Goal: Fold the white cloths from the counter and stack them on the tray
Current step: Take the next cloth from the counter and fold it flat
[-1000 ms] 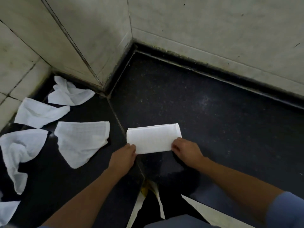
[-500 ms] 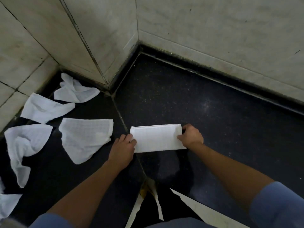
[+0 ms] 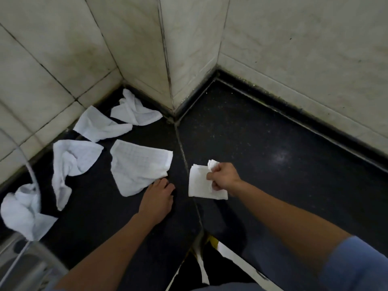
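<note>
My right hand (image 3: 223, 177) grips a small folded white cloth (image 3: 199, 183) and holds it just above the black counter (image 3: 273, 143). Resting on the counter to its left, my left hand (image 3: 158, 196) has its fingers spread, fingertips touching the lower edge of a flat unfolded white cloth (image 3: 138, 164). Several more crumpled white cloths lie further left: one (image 3: 71, 162) beside it, one (image 3: 100, 127) along the wall, one (image 3: 134, 111) in the corner, one (image 3: 23, 211) at the far left. No tray is clearly visible.
Tiled walls (image 3: 189, 49) enclose the counter at the back and left, with a jutting corner between. A metal sink rim (image 3: 25, 263) and a thin curved tube (image 3: 27, 164) show at the lower left. The counter's front edge runs at the bottom centre.
The long folded cloth became a smaller square and my right hand lifted it. My left hand let go and moved left to the flat cloth. The view shifted left.
</note>
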Action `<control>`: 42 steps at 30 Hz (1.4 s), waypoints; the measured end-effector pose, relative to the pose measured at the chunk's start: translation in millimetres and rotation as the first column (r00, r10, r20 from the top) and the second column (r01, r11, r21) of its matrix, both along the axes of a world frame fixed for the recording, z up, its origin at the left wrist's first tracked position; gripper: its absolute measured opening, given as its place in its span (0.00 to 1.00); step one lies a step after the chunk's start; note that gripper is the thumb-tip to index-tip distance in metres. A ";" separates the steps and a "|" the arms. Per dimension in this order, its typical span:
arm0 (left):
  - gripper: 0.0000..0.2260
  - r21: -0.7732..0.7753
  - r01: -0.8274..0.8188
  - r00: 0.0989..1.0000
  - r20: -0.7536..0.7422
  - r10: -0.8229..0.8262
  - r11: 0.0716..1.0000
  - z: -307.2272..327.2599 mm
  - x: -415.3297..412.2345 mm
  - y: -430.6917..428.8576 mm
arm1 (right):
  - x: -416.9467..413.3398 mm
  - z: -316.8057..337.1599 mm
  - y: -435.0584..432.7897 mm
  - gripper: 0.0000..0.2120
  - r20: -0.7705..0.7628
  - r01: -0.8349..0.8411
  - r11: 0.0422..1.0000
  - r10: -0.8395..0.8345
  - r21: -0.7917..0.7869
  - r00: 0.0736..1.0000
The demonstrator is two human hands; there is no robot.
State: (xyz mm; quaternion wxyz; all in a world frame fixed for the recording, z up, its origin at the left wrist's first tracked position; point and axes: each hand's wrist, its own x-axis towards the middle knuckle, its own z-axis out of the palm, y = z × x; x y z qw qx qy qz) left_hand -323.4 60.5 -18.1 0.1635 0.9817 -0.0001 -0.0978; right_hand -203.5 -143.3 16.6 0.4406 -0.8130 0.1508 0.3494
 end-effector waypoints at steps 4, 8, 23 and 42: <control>0.10 -0.007 -0.052 0.999 -0.010 0.051 0.999 -0.4 -16.6 9.9 | -8.4 -23.3 37.9 0.08 -0.008 -0.079 0.995 0.079 -0.063 0.997; 0.09 -0.005 -0.076 0.996 -0.037 0.075 0.997 -5.4 -25.0 14.0 | -12.7 -41.7 49.1 0.10 0.038 -0.188 0.972 0.195 -0.142 0.980; 0.23 0.133 0.248 0.955 -0.198 -0.220 0.960 -15.0 41.0 -44.1 | -38.4 -61.7 -48.3 0.31 0.096 -0.609 0.350 0.908 -0.712 0.409; 0.14 0.153 -0.130 0.989 -0.055 0.139 0.980 4.5 -50.3 -7.0 | 44.6 -35.7 21.5 0.11 0.044 -0.729 0.588 0.788 -0.350 0.614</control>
